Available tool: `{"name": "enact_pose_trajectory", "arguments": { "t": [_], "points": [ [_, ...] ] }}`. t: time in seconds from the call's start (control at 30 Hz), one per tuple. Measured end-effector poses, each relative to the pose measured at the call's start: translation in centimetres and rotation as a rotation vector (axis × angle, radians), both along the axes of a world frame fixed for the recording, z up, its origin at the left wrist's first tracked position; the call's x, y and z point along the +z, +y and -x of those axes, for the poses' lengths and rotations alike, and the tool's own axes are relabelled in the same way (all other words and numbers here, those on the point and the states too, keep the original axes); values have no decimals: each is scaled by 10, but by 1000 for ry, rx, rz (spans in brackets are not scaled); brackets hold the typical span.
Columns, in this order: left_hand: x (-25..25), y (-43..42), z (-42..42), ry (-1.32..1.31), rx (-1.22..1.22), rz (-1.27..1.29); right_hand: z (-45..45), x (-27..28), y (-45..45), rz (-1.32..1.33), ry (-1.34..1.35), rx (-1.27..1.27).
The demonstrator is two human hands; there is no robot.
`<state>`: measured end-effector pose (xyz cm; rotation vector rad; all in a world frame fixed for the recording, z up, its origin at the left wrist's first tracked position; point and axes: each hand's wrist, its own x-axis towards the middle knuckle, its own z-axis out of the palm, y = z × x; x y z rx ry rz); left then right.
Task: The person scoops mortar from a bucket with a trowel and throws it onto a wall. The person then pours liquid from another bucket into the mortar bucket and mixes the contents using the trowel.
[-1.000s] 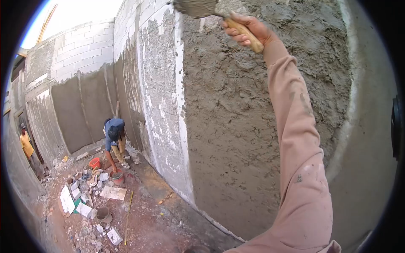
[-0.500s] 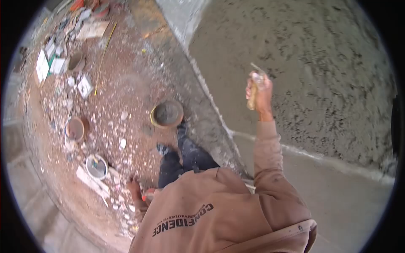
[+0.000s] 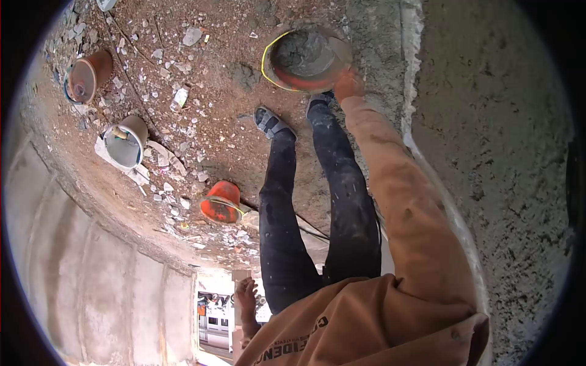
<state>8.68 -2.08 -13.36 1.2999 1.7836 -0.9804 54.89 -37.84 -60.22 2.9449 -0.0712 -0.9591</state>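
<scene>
Down from its raised place in front of the plastered wall [image 3: 488, 152], the right hand [image 3: 350, 83] has dropped to the right-hand edge of a mortar bucket [image 3: 305, 83], and the view has tipped further toward the wearer's feet. That bucket stands on the rubble-strewn ground just ahead of the feet, with grey wet mortar [image 3: 302, 53] inside and a yellow handle [image 3: 263, 64] curving around its left side. The right hand overlaps the rim and seems to touch it, but it is blurred, so whether it grips anything cannot be told. The left hand [image 3: 245, 296] hangs well behind the mortar bucket, toward the wearer's body, fingers loosely parted, with nothing visible in it.

Near the bucket, on its body side, is a foot in a strapped sandal [image 3: 273, 124]; dark, spattered trousers [image 3: 348, 201] stretch back from there. Behind and left of the bucket sits an orange bucket [image 3: 223, 194]. Well to its left are a white bucket [image 3: 139, 129] and, farther forward, a reddish-brown bucket [image 3: 101, 66]. The plastered wall rises to its right.

The step in hand looks like a reach down to the mortar bucket. From here, the next move likely calls for a steady hand at the rim and balanced footing.
</scene>
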Motion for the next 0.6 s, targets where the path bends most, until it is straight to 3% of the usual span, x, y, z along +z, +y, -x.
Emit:
{"name": "enact_pose_trajectory", "arguments": {
  "t": [0.03, 0.13, 0.23, 0.33, 0.47, 0.6],
  "points": [
    [-4, -4, 4, 14, 117, -26, 6, -37, 3, 47, -32, 59],
    [-18, -17, 5, 26, 252, -18, 13, -112, 29, -108, 51, -173],
    [-25, -29, 13, 50, 297, -5, -28, -71, 74, -218, 277, -289],
    [-29, -38, -21, 130, 210, -9, -14, -129, 65, -455, 107, -346],
    [-26, -22, 7, 49, 304, -36, -1, -95, 34, -491, 14, -223],
    [-23, -5, -12, -49, 207, -23, -1, -19, 20, -577, 16, -222]
  ]
}}
